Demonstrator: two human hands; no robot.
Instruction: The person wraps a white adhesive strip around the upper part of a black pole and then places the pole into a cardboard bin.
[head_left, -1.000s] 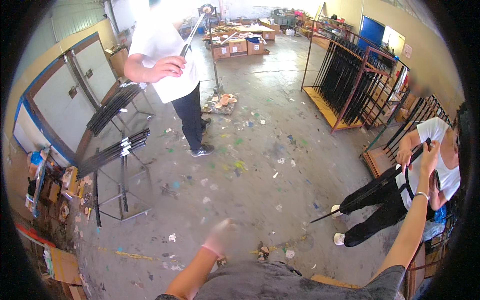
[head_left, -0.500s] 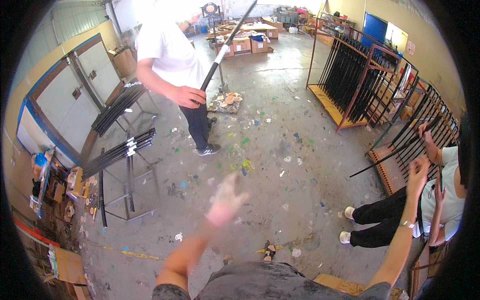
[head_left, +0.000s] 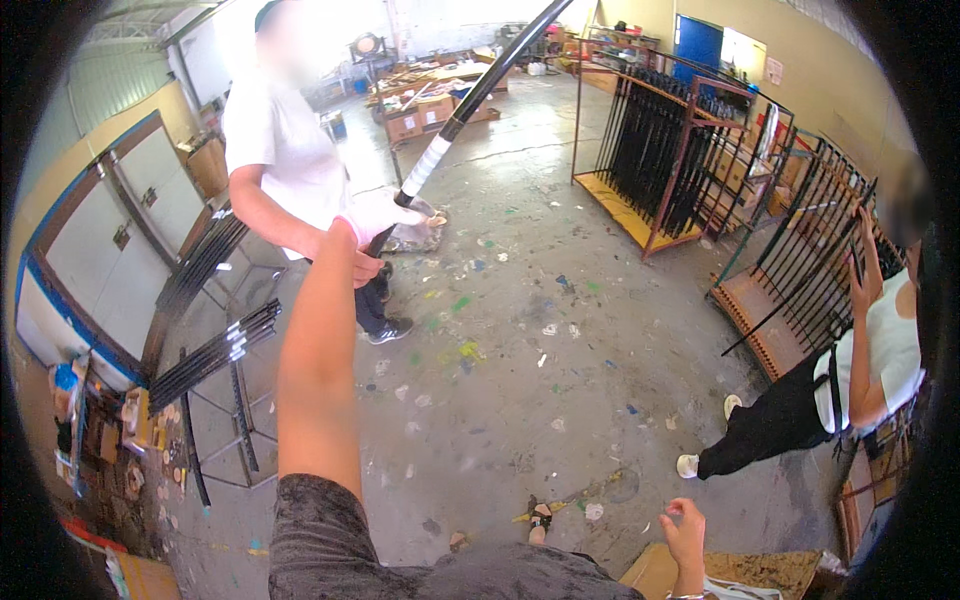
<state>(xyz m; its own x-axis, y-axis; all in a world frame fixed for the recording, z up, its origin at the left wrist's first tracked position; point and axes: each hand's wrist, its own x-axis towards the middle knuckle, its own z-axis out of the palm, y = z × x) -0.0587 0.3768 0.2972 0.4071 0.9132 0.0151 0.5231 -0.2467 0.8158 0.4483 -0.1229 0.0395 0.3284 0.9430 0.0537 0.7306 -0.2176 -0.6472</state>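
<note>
A long black pole with a white band (head_left: 428,165) slants up and away in front of me. My left hand (head_left: 376,216), in a white glove, is closed round it just below the band. A co-worker in a white shirt has a bare hand (head_left: 368,268) at the pole's lower end, close under mine. My right hand (head_left: 684,538) is low at the right, fingers curled but apart, with nothing in it. It hovers by a brown cardboard piece (head_left: 650,568).
Bundles of black poles (head_left: 215,345) lie on metal stands at the left. Racks (head_left: 668,205) of black poles stand at the right, where another person (head_left: 860,370) holds both hands raised. Cardboard boxes (head_left: 420,115) sit at the back. Paint spots and scraps dot the floor.
My left hand has reached forward and taken hold of the pole. My right hand has dropped from beside the person on the right. The view has turned rightward.
</note>
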